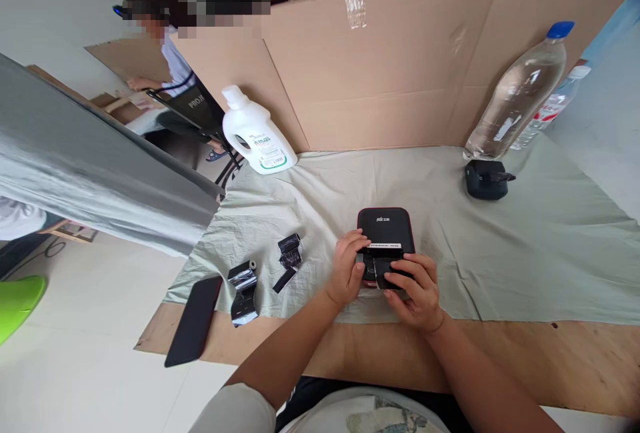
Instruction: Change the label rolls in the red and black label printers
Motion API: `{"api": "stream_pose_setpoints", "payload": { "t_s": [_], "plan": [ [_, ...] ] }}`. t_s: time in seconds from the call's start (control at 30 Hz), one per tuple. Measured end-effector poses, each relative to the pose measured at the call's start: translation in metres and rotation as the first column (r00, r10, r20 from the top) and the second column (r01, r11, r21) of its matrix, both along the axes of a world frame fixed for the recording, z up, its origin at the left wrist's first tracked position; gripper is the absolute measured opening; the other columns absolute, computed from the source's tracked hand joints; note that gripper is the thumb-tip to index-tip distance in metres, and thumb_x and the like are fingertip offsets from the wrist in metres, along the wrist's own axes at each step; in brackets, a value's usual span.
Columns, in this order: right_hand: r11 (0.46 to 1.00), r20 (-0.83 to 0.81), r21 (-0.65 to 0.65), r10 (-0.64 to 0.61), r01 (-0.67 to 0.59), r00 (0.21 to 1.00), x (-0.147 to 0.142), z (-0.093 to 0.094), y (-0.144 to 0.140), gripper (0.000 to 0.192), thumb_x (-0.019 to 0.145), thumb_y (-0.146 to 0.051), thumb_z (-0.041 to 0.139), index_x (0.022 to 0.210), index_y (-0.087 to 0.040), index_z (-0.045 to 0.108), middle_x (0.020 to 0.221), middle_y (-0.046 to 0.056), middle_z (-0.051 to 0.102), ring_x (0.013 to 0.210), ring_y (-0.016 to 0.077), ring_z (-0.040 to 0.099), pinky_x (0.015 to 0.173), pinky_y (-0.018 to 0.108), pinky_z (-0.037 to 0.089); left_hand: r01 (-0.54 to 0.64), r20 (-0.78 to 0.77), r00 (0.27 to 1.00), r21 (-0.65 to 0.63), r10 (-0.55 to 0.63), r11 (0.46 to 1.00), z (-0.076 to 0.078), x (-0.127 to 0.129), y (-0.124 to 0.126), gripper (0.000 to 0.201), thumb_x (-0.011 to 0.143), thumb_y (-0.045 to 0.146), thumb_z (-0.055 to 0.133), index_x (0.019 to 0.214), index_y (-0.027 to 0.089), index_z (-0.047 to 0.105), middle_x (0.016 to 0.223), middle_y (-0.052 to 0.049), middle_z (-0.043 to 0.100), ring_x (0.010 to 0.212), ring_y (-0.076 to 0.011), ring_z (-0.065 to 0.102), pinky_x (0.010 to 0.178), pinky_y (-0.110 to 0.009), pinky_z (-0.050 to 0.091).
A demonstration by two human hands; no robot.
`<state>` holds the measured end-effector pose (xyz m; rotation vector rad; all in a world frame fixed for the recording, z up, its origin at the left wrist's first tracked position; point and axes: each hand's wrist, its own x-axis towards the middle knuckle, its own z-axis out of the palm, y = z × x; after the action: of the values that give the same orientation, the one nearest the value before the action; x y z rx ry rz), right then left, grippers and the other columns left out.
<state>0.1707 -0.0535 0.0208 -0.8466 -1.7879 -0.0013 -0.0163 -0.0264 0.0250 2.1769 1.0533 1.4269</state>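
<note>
A: Where're the hands?
B: Both fwd over the table's near side, elbows bent. L hand (345, 266) is on the L edge of the blk device (385, 221), palm turned in, fingers bent over the top, thumb apart lower down. Can't tell if it's gripping or just resting.
A: And R?
B: R hand (420, 293) comes in from the R, wrist bent inward, fingers curled, pinching a dark strip (381, 274) at the device's front.
A: Device loc?
B: On the pale cloth (325, 213), approx. centre, near the front edge; two dark rolls, one (244, 291) nearer the phone (194, 321), the other (290, 251) closer to the L hand.
A: What's hard to see?
B: R fingers cover part of the strip, hands hide some of the device's front. White label's (385, 245) print too small to read. Small bottle (555, 107) partly behind the big one (520, 96). Co-worker (175, 63) at back L is partly pixelated; cardboard (380, 79) cut off at top R.
</note>
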Motion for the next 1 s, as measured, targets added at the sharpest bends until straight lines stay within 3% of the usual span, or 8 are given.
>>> {"api": "stream_pose_setpoints", "payload": {
  "t_s": [0.17,0.3,0.6,0.77,0.9,1.0],
  "plan": [
    [0.989,0.020,-0.088,-0.119,0.120,0.993,0.000,-0.004,0.008,0.065,0.072,-0.045,0.075,0.127,-0.021,0.050,0.119,0.014,0.060,0.119,0.0333,0.051,0.097,0.057,0.046,-0.060,0.024,0.998,0.070,0.058,0.996,-0.016,0.005,-0.002,0.051,0.095,0.056,0.030,0.124,0.018,0.051,0.121,-0.015,0.054,0.127,-0.0321,0.045,0.104,-0.058,0.036],
    [0.984,0.048,-0.111,-0.132,0.137,0.990,0.002,-0.008,0.012,0.078,0.070,-0.055,0.074,0.133,-0.019,0.045,0.115,0.013,0.062,0.118,0.0339,0.053,0.097,0.057,0.046,-0.070,-0.027,0.997,0.116,0.073,0.991,-0.018,0.005,-0.001,0.057,0.090,0.064,0.037,0.120,0.019,0.053,0.120,-0.015,0.055,0.127,-0.0344,0.046,0.103,-0.058,0.036],
    [0.980,0.064,-0.056,-0.190,0.193,0.980,0.003,-0.012,0.016,0.076,0.067,-0.065,0.072,0.126,-0.022,0.052,0.098,0.010,0.067,0.104,0.0321,0.060,0.091,0.049,0.048,-0.157,0.002,0.987,0.126,0.158,0.980,-0.023,0.009,-0.002,0.042,0.090,0.052,0.040,0.114,0.021,0.055,0.113,-0.013,0.057,0.121,-0.0329,0.052,0.098,-0.057,0.041],
    [0.981,0.019,-0.099,-0.167,0.168,0.986,0.004,-0.015,0.016,0.075,0.066,-0.064,0.073,0.125,-0.023,0.052,0.099,0.009,0.066,0.106,0.0315,0.059,0.093,0.049,0.047,-0.156,0.029,0.988,0.097,0.154,0.983,-0.024,0.011,-0.002,0.043,0.091,0.054,0.038,0.112,0.021,0.055,0.114,-0.014,0.056,0.123,-0.0332,0.050,0.099,-0.058,0.042],
    [0.970,-0.165,-0.244,-0.055,0.013,0.985,0.007,-0.027,0.017,0.072,0.078,-0.076,0.048,0.126,-0.022,0.050,0.116,0.012,0.060,0.117,0.0321,0.053,0.099,0.052,0.044,-0.116,0.070,0.991,0.063,0.111,0.991,-0.026,0.011,-0.005,0.047,0.091,0.057,0.039,0.117,0.021,0.053,0.120,-0.015,0.054,0.128,-0.0330,0.046,0.104,-0.059,0.037],
    [0.915,-0.417,-0.393,-0.084,-0.096,0.905,0.009,-0.041,0.022,0.070,0.088,-0.072,0.024,0.132,-0.021,0.045,0.135,0.015,0.049,0.124,0.0285,0.051,0.094,0.047,0.048,-0.101,0.183,0.977,-0.042,0.107,0.994,-0.031,0.007,-0.007,0.066,0.086,0.068,0.040,0.132,0.021,0.045,0.139,-0.018,0.042,0.135,-0.0334,0.038,0.109,-0.058,0.032]
  ]
}}
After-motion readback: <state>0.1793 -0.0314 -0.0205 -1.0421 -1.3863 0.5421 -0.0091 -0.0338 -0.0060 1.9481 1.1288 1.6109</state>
